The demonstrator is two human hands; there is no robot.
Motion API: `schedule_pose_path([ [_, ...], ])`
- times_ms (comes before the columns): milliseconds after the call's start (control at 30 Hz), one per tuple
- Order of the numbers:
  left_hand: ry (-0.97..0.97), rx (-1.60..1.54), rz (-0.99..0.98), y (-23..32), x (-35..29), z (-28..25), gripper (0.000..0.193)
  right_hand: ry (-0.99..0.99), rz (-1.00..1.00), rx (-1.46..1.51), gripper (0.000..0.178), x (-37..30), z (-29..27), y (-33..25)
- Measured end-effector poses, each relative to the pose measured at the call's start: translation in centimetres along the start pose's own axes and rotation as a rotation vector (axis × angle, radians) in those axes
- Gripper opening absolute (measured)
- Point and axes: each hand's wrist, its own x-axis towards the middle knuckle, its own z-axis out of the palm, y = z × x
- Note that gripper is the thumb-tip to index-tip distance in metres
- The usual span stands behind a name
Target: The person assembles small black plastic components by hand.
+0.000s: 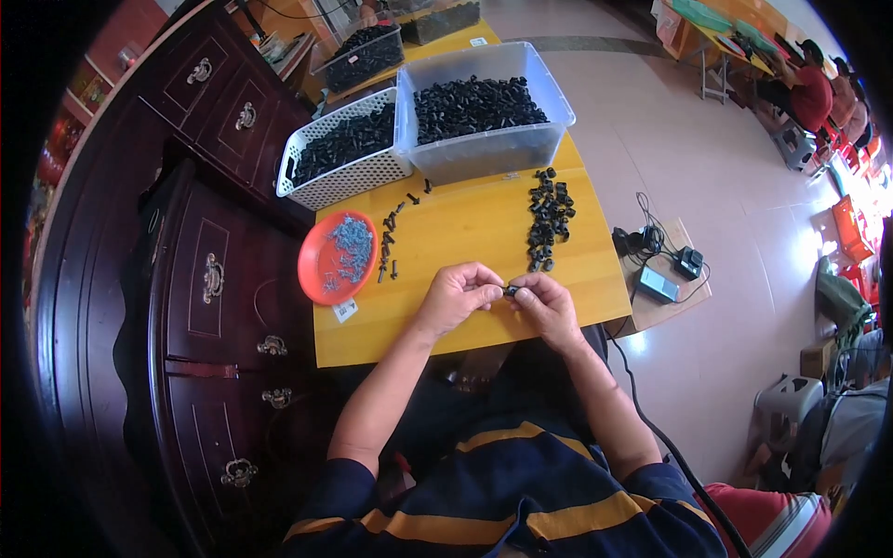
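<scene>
My left hand (462, 292) and my right hand (549, 303) meet over the near part of the yellow table (456, 232). Between their fingertips is a small black plastic part (510, 290), pinched from both sides; its exact shape is mostly hidden. Beyond my right hand lies a pile of short black plastic pieces (549, 216). Off to the left runs a loose row of thin black stemmed parts (387, 244). An orange-red plate (310, 270) beside that row holds many small grey-blue pieces (353, 249), too small to name.
At the table's far end stand a clear plastic bin (484, 163) and a white perforated basket (349, 177), both full of black parts. Dark wooden drawers (209, 260) border the left. Cables and small devices (659, 284) rest on a low surface at right. Other people (809, 93) sit farther off.
</scene>
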Motion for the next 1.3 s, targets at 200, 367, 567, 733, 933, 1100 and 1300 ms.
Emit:
schedule_pose_path([
  [200, -0.001, 0.070, 0.021, 0.2, 0.1, 0.3, 0.006, -0.005, 0.008, 0.023, 0.010, 0.0, -0.1, 0.4],
  [367, 0.016, 0.190, 0.066, -0.2, 0.1, 0.5, 0.005, 0.040, -0.005, -0.027, 0.009, -0.1, 0.0, 0.9],
  [567, 0.074, 0.369, 0.124, -0.3, -0.1, 0.6, 0.003, 0.139, -0.056, -0.253, 0.006, -0.3, 0.6, 1.8],
  [733, 0.023, 0.274, 0.058, -0.3, 0.1, 0.5, 0.004, 0.111, -0.048, -0.294, 0.007, -0.3, 0.8, 0.8],
  [933, 0.091, 0.370, 0.210, 1.2, 0.1, 1.7, 0.017, 0.057, 0.036, -0.013, 0.012, 0.5, 0.1, 0.5],
  [1100, 0.126, 0.644, 0.395, 3.0, -0.9, 3.2, 0.042, 0.077, 0.078, 0.179, 0.017, 0.1, -0.2, 0.0],
  [1300, 0.242, 1.062, 0.650, 2.5, -1.1, 4.5, 0.054, 0.097, 0.169, 0.454, 0.018, -0.4, 1.0, -0.3],
])
